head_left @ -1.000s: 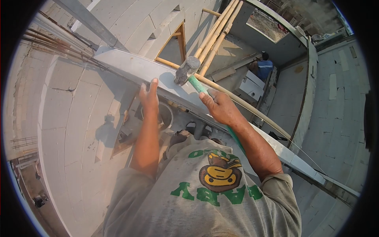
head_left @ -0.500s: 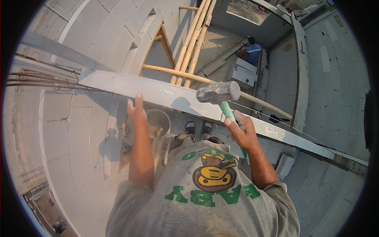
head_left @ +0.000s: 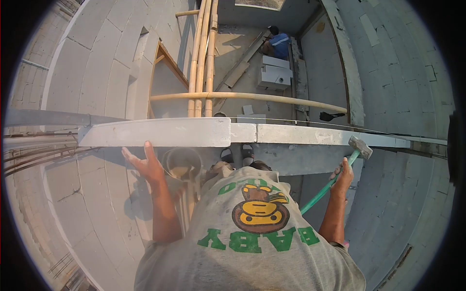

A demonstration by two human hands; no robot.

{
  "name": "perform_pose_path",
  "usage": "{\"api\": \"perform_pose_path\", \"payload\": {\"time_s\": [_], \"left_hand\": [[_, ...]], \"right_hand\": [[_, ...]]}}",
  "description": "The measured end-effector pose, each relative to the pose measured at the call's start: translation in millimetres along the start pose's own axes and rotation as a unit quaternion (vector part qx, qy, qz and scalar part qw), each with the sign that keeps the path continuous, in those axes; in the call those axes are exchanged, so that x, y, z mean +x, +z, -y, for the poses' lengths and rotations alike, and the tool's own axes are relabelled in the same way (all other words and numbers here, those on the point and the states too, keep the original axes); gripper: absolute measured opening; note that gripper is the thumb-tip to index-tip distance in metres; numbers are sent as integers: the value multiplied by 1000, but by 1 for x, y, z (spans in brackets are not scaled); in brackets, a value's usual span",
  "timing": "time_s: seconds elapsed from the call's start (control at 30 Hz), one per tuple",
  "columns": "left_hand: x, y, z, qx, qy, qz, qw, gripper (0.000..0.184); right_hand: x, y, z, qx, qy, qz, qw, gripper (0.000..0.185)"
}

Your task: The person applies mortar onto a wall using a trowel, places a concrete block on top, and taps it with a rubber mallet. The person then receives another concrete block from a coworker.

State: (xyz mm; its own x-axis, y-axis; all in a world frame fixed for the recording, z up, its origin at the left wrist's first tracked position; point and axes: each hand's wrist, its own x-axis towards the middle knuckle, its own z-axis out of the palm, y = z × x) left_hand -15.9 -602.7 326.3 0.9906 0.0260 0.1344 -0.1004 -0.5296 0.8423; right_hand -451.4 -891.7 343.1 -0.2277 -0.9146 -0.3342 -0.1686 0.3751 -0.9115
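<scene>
My right hand point(head_left: 343, 177) grips the green handle of a sledgehammer point(head_left: 360, 147). Its grey head is tilted up beside the right part of the wall top point(head_left: 301, 134), and the handle slants down toward my shirt. On the left, my left hand point(head_left: 145, 164) is open, fingers spread and pointing up. Its fingertips are at the near edge of a long pale block point(head_left: 160, 132) lying along the wall top; whether they touch it I cannot tell. The block's right end meets a shorter pale piece point(head_left: 243, 132) in the row.
Bamboo poles point(head_left: 199, 58) stand beyond the wall, with one crosswise pole point(head_left: 252, 98) behind it. A taut string point(head_left: 310, 122) runs along the row. A bucket point(head_left: 182, 165) is below my left hand. Past the wall, a person in blue point(head_left: 277, 44) crouches near white blocks point(head_left: 275, 75).
My view has turned, so the wall top now lies level. The hammer has moved right and away from above the long block's end. My left hand's fingers have spread wider, lower down.
</scene>
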Motion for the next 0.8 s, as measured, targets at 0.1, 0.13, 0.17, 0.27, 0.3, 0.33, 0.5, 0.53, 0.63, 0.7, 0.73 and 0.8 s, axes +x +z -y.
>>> {"api": "perform_pose_path", "payload": {"time_s": [0.1, 0.13, 0.17, 0.27, 0.3, 0.33, 0.5, 0.53, 0.63, 0.7, 0.73, 0.8], "left_hand": [[6, -4, -14, -26, 89, 5, 996, 68], [11, -3, -20, -39, 93, 24, 995, 68], [17, -3, -26, 8, 105, 17, 994, 65], [27, 8, -50, 24, 146, 43, 988, 55], [28, 13, -61, 6, 165, 52, 985, 49], [24, 18, -78, 0, 173, 67, 983, 47], [18, 46, -95, -118, 162, 195, 960, 46], [19, 52, -94, -137, 181, 224, 948, 47], [4, 67, -114, -204, 192, 284, 917, 45], [-4, 74, -127, -216, 178, 323, 904, 45], [-10, 76, -133, -217, 182, 331, 900, 45], [-20, 81, -144, -248, 166, 368, 881, 45]], "right_hand": [[0, -50, -53, -93, 73, -54, 992, 26], [-4, -64, -70, -119, 102, -59, 986, 25], [-5, -79, -98, -161, 112, -52, 979, 24], [-31, -107, -159, -314, 163, -24, 935, 27], [-44, -107, -172, -376, 186, -10, 908, 29], [-57, -108, -187, -434, 209, 7, 876, 32], [-116, -93, -216, -521, 311, 132, 784, 37], [-126, -91, -222, -547, 308, 181, 757, 35], [-149, -91, -234, -543, 333, 232, 735, 32], [-159, -96, -248, -514, 361, 240, 740, 31], [-161, -101, -260, -508, 354, 234, 749, 30], [-164, -106, -266, -497, 351, 226, 761, 29]]}}
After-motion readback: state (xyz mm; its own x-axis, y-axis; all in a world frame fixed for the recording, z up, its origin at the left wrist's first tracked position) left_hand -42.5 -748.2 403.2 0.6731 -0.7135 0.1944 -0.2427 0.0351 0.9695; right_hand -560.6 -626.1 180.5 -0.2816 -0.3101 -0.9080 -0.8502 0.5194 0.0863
